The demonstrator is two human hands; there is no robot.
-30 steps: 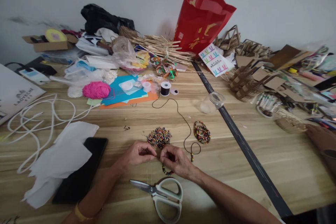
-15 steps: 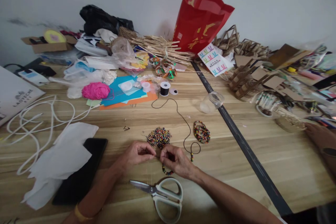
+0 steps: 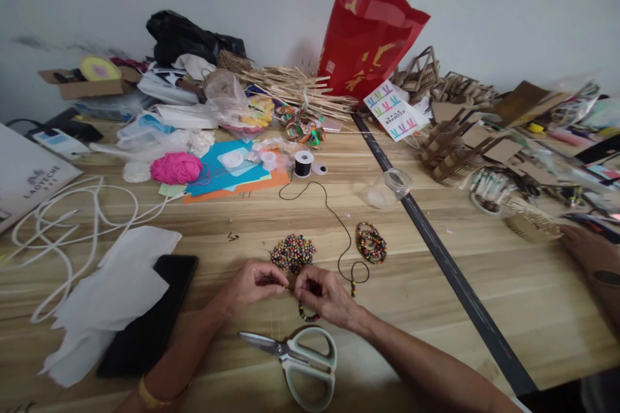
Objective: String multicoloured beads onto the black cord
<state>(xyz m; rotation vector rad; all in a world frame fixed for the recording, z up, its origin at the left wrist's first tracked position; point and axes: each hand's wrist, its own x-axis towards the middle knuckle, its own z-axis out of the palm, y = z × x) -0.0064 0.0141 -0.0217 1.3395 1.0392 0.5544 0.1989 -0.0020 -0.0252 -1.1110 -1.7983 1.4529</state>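
Nearest the camera, a pair of white-handled scissors (image 3: 295,358) lies on the wooden table (image 3: 484,258), blades closed and pointing left; part of the handle loop sits under the right forearm. Just beyond them the two hands meet. The left hand (image 3: 254,284) is curled, thumb and forefinger pinched together at the point where the hands meet; what they grip is too small to make out. The right hand (image 3: 324,297) is likewise closed in a pinch against the left fingertips, and a short beaded strand (image 3: 307,316) hangs in a curve beneath it, its upper end hidden by the fingers. A thin black cord (image 3: 339,222) loops out beside the right hand, carries a few beads near the loop, and runs back to a black spool (image 3: 303,164).

Just beyond the fingertips lies a loose pile of coloured beads (image 3: 293,253), and to its right, apart from it, a finished beaded bracelet (image 3: 371,242). To the left, a black phone (image 3: 159,310) is half covered by white tissue (image 3: 116,290). Farther back sit a pink yarn ball (image 3: 175,168), a clear jar (image 3: 390,188) on its side and a red bag (image 3: 371,39) against the wall. At the right edge another person's hand (image 3: 588,248) is cut off by the frame.
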